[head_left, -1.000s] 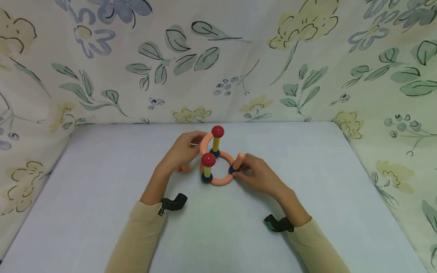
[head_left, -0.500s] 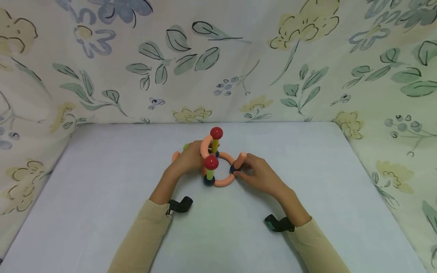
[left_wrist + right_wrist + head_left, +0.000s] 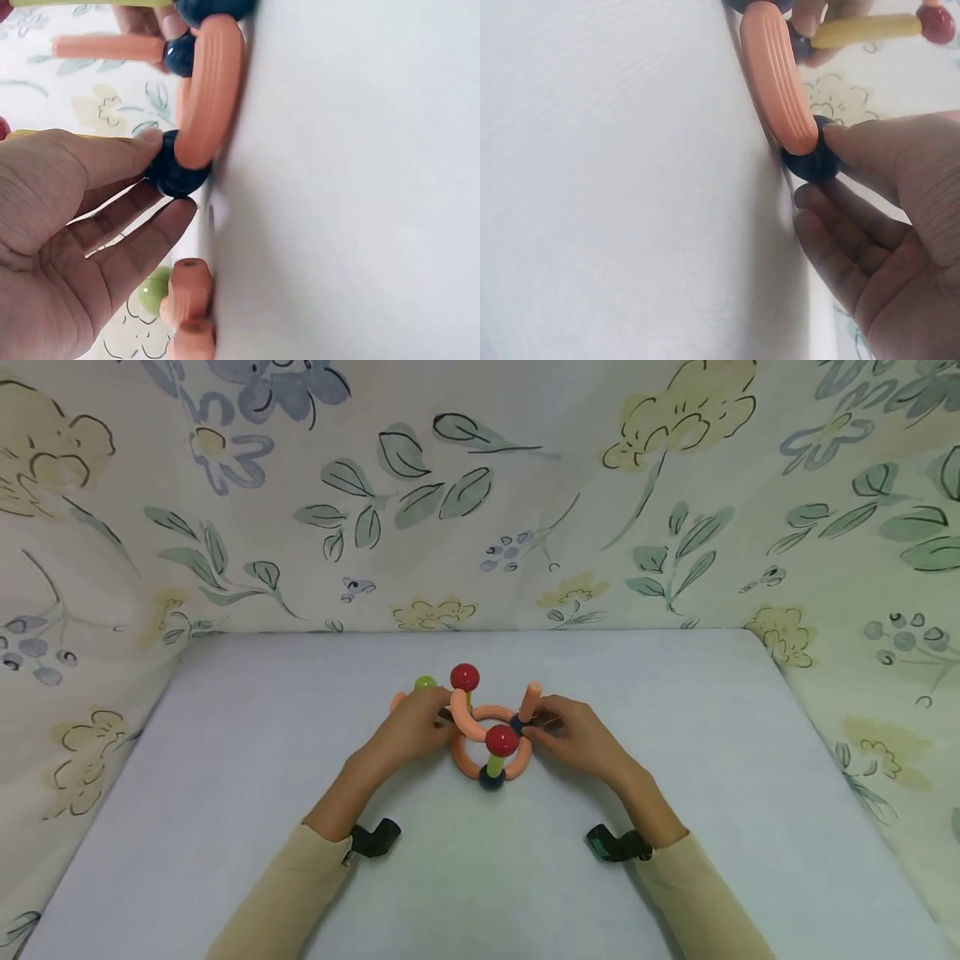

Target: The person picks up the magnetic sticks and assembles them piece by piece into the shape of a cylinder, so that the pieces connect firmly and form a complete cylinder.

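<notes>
While L hand (image 3: 416,727) pinches one navy ball (image 3: 180,178) & R hand (image 3: 581,737) grips a 2nd navy ball (image 3: 815,165), the ribbed orange ring (image 3: 462,762) lies flat on white table (image 3: 480,877), w/ 2 red-topped posts & orange stick (image 3: 530,700) standing up. Vs. 1 s ago, ring's turned; near red ball (image 3: 502,741) sits further R.

Red balls (image 3: 502,741) glossy, look plastic; dark blue balls (image 3: 814,163) smooth shiny plastic; curved orange rods (image 3: 216,90) semi-matt plastic, grooved lengthwise; white tabletop (image 3: 480,885) smooth, matt; floral backdrop (image 3: 570,402) matt cloth; beige sleeves (image 3: 281,897) matt cloth
</notes>
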### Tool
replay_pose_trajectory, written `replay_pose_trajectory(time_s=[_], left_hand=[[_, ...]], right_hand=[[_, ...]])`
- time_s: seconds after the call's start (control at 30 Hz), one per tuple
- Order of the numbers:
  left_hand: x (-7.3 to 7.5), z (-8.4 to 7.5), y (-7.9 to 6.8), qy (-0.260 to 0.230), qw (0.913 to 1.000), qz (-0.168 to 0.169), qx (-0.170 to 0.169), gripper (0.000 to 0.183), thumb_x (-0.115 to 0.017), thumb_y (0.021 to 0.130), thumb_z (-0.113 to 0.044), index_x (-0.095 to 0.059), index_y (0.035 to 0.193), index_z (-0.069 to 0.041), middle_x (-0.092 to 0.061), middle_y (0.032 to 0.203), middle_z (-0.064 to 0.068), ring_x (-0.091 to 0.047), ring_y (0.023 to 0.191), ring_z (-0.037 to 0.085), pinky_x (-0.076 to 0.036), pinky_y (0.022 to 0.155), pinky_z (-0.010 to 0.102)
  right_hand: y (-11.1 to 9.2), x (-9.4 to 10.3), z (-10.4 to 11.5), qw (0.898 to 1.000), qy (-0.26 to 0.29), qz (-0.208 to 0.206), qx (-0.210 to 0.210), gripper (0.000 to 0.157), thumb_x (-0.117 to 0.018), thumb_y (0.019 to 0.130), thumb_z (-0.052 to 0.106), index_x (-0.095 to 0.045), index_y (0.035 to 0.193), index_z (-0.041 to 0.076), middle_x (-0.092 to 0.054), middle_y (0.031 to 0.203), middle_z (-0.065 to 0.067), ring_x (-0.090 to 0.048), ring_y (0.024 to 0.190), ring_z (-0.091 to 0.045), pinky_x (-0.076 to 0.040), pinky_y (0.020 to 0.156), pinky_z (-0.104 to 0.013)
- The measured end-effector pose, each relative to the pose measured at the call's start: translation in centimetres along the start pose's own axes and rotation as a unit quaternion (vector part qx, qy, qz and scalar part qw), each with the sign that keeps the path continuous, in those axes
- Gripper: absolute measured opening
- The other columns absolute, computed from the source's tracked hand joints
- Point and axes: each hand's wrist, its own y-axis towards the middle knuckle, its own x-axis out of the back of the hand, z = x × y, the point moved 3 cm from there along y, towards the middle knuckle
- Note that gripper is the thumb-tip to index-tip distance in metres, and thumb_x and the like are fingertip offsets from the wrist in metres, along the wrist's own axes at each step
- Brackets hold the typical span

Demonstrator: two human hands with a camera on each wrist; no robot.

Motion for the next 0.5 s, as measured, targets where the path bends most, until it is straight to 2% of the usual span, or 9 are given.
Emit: replay_pose_trajectory(time_s=[0.1, 0.17, 0.33, 0.5], left_hand=[[-0.1, 0.0, -0.7, -0.004, 1.0000, -0.002, -0.007, 0.012, -0.075, 0.097, -0.012, -0.079, 0.107, -0.019, -0.079, 0.108, 0.002, -0.077, 0.111, 0.023, -0.061, 0.099, 0.044], [0.0, 0.0, -1.4, -0.003, 1.0000, -0.004, -0.004, 0.011, -0.079, 0.096, -0.016, -0.079, 0.106, -0.021, -0.079, 0.106, 0.000, -0.078, 0.109, 0.021, -0.061, 0.099, 0.044], [-0.2, 0.2, -2.9, 0.017, 0.9998, -0.014, -0.002, 0.018, -0.083, 0.093, -0.021, -0.077, 0.108, -0.013, -0.079, 0.106, 0.000, -0.078, 0.104, 0.020, -0.063, 0.094, 0.042], [-0.4, 0.3, -4.1, 0.025, 0.9993, -0.022, 0.017, 0.019, -0.086, 0.091, -0.026, -0.078, 0.105, -0.016, -0.079, 0.102, -0.003, -0.077, 0.099, 0.015, -0.064, 0.087, 0.039]], right_hand=[[0.5, -0.1, -0.2, 1.000, 0.005, 0.006, 0.002, 0.026, -0.075, 0.098, 0.012, -0.070, 0.124, 0.008, -0.076, 0.118, -0.006, -0.074, 0.107, -0.021, -0.062, 0.096, -0.041], [0.9, -0.4, -0.3, 1.000, 0.012, 0.014, 0.006, 0.029, -0.075, 0.099, 0.012, -0.070, 0.127, 0.007, -0.075, 0.121, -0.007, -0.074, 0.108, -0.022, -0.062, 0.098, -0.042], [1.4, -1.1, -0.5, 0.999, 0.035, 0.029, 0.005, 0.034, -0.074, 0.098, 0.008, -0.068, 0.132, 0.005, -0.074, 0.124, -0.011, -0.073, 0.109, -0.025, -0.061, 0.100, -0.044], [1.5, -1.4, -0.3, 0.998, 0.048, 0.038, 0.007, 0.031, -0.074, 0.098, 0.010, -0.070, 0.129, 0.008, -0.075, 0.123, -0.009, -0.072, 0.108, -0.022, -0.061, 0.100, -0.039]])
